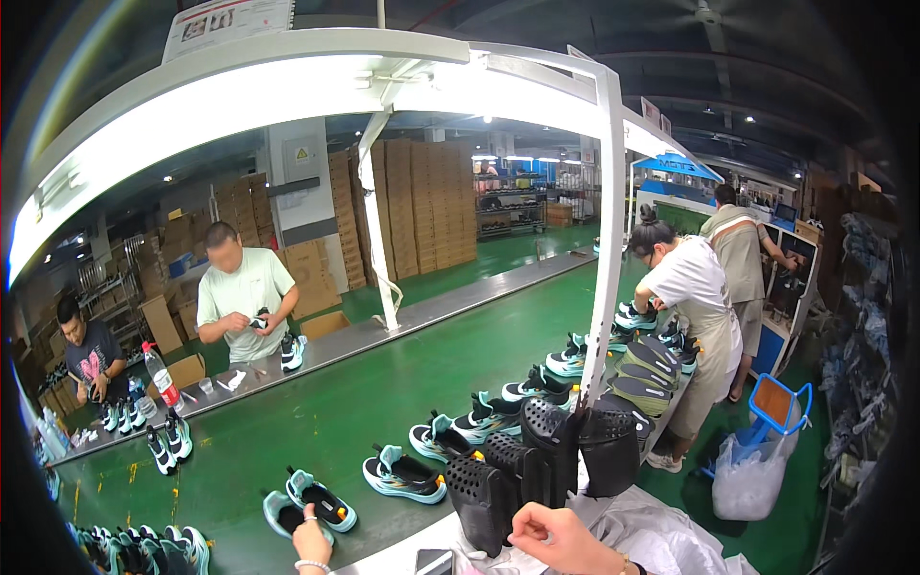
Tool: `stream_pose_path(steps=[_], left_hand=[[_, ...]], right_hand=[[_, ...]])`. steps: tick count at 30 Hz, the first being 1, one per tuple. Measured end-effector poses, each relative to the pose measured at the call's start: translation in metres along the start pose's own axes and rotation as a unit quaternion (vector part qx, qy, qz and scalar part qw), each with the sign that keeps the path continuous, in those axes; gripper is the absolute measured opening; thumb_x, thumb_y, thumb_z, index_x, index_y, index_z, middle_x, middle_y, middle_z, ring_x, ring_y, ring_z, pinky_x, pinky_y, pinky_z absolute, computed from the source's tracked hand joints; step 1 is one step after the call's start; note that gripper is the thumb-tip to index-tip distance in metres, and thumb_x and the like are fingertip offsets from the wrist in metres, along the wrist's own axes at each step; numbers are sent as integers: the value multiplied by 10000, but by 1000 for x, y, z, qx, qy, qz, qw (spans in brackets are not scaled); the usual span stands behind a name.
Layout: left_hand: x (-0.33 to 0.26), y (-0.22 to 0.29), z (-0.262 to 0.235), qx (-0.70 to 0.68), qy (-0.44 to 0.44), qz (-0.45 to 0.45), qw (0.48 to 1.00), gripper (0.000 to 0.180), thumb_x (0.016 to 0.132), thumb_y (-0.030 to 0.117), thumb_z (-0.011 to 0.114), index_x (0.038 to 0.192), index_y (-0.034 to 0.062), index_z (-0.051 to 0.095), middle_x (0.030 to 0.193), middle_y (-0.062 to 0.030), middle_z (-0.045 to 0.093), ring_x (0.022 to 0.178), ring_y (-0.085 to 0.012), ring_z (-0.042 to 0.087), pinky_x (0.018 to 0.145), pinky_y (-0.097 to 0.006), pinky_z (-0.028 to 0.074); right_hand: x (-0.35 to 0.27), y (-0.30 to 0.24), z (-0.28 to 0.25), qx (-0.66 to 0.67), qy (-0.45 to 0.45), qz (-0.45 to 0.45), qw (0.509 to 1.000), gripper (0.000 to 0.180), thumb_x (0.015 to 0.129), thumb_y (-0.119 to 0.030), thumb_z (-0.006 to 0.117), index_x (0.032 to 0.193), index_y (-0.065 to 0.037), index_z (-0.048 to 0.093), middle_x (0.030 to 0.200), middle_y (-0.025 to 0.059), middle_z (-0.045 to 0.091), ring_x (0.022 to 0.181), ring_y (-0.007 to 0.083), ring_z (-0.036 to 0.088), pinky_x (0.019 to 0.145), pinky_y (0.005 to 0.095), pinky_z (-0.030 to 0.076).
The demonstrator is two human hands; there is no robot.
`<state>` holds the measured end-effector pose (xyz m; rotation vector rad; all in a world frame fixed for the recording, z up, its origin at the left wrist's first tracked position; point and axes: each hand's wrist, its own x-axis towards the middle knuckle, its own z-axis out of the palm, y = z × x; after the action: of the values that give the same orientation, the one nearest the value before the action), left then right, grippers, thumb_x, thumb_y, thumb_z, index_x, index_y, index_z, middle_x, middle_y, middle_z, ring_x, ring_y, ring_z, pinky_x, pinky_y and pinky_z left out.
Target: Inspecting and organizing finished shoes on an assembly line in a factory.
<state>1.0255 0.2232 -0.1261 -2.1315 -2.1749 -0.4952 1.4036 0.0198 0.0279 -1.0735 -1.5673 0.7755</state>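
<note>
A pair of black and teal sneakers lies on the green conveyor belt [240, 436] in front of me. My left hand [312, 542] is at the near end of the left sneaker [284, 516], closed on it with the thumb on top; the other fingers are mostly hidden. Touching that shoe is its mate [324, 500], with an orange piece at one end. My right hand [561, 539] hovers over white sheeting [632, 527], fingers curled in and nothing visible in them. Beside it stand black perforated clog-like shoes [479, 508], and a phone [434, 562] lies between my hands.
More sneakers [404, 476] line the belt's near side, and others cluster at lower left [144, 551]. A white post [606, 230] rises close by. Olive shoes [644, 374] are piled behind it. Co-workers [247, 297] handle shoes across the belt and at right [695, 287].
</note>
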Motion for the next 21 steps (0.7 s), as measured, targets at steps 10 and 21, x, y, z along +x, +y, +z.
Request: stream_pose_path(steps=[10,21], left_hand=[[16,68,18,-73,13,144,987,365,682,17,537,1022,83,651,774,-177,658,745,-332,638,711,-433,489],[-30,96,3,-109,54,203,972,494,712,158,645,1184,63,537,985,-125,584,1000,-284,506,895,-405,379]], right_hand=[[7,-16,0,-41,97,-8,994,107,808,-27,644,829,-12,540,560,-45,371,517,25,317,468,197,275],[49,-16,14,-147,113,-51,981,160,806,-80,656,838,-30,507,576,-6,453,479,73,393,442,240,315]])
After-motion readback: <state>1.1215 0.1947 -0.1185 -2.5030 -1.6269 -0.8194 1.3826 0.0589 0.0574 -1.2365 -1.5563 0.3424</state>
